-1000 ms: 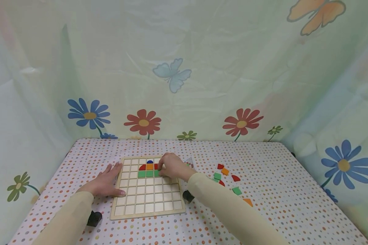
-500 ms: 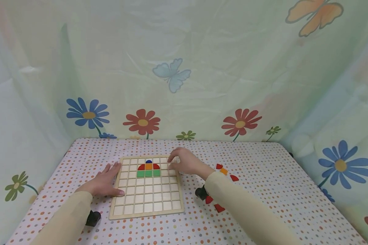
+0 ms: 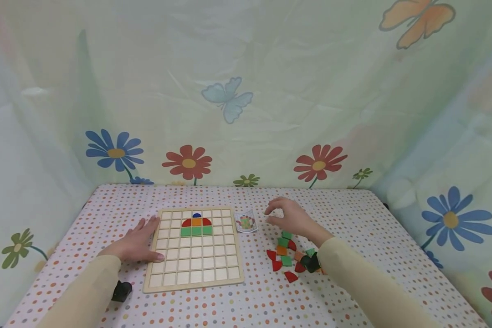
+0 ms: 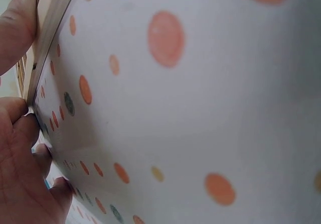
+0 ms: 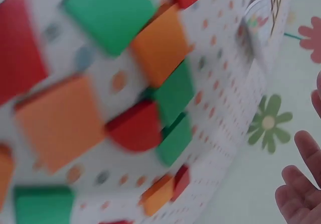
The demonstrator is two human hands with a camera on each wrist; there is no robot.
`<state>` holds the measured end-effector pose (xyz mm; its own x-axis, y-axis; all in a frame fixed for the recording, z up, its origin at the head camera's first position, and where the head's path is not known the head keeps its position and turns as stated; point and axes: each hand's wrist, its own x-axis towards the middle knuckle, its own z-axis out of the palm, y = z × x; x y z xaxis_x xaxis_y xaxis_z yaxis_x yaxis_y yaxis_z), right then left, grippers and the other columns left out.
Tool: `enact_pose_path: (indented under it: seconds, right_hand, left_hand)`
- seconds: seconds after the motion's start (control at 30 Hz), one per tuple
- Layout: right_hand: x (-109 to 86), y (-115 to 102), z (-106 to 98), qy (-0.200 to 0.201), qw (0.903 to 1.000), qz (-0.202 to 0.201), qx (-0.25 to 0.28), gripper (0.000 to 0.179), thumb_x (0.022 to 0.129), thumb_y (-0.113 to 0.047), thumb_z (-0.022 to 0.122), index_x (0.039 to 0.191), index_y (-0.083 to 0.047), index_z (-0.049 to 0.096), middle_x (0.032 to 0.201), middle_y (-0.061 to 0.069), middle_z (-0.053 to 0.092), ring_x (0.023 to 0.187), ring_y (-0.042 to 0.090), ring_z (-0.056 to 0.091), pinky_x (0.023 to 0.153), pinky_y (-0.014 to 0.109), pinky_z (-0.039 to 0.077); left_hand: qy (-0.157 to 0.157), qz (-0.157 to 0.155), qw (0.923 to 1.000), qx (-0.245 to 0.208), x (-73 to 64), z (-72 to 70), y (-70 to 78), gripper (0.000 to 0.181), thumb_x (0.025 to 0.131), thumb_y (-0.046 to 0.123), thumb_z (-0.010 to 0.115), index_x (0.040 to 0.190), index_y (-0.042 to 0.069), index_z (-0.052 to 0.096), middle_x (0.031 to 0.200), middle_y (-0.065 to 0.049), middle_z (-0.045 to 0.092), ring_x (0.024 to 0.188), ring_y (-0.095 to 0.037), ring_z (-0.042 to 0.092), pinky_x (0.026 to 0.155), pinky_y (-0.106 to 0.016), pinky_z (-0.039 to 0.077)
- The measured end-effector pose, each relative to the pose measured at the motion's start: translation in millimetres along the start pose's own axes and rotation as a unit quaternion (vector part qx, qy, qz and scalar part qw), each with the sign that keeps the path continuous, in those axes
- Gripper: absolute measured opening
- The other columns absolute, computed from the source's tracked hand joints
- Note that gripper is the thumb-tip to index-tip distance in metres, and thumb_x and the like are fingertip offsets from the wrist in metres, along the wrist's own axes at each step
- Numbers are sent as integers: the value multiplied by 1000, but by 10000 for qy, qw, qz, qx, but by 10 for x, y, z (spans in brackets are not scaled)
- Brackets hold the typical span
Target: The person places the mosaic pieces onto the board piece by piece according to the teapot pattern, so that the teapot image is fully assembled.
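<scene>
A wooden grid board [image 3: 193, 287] lies on the table. In its upper rows sit a blue half-disc [image 3: 197, 215], an orange square [image 3: 197, 222] between two red quarter-discs [image 3: 186, 222], and a row of green squares [image 3: 196, 231]. My left hand [image 3: 133, 245] rests at the board's left edge, thumb on the frame; the left wrist view shows its fingers against the board's side [image 4: 44, 38]. My right hand [image 3: 293, 221] hovers beyond the loose pieces, fingers loosely bent with nothing between them. Its fingertips [image 5: 293, 194] show at the right wrist view's edge.
A small picture card [image 3: 246, 222] in a clear sleeve lies right of the board. Loose green squares [image 3: 286, 261], orange squares [image 3: 281, 250] and red quarter-discs [image 3: 290, 276] are scattered below my right hand. A printed cloth [image 3: 246, 136] hangs behind the table.
My right hand has left the board's green row and moved right, past the card, which is now uncovered. More loose pieces show beside my right arm. My left hand stays at the board.
</scene>
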<state>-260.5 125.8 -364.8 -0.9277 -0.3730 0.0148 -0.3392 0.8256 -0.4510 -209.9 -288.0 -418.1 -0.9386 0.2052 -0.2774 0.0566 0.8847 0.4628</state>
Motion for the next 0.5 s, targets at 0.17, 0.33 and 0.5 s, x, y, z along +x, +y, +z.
enact_pose_path:
  seconds: [0.17,0.33,0.5]
  right_hand:
    - [-112,204,-43,21,9995,174,-246,12,94,-13,75,104,-8,77,136,21,62,131,43,55,107,58,51]
    - [-221,363,-73,50,9986,373,-359,10,93,-13,75,102,-9,77,133,19,64,129,42,56,108,59,49]
    - [-345,491,-87,19,9985,475,-285,6,93,-11,74,98,-9,77,129,20,65,128,44,56,108,62,48]
  left_hand:
    - [-23,-25,10000,-6,-6,-9,3,117,80,37,87,158,-11,15,166,-35,11,153,-57,3,123,-71,11]
    - [-50,-29,10000,5,-11,-14,10,117,80,37,87,158,-12,14,166,-35,10,153,-57,2,123,-72,11]
    - [-60,-23,10000,-2,-15,-26,22,117,80,38,86,159,-11,14,166,-34,9,153,-57,1,123,-72,10]
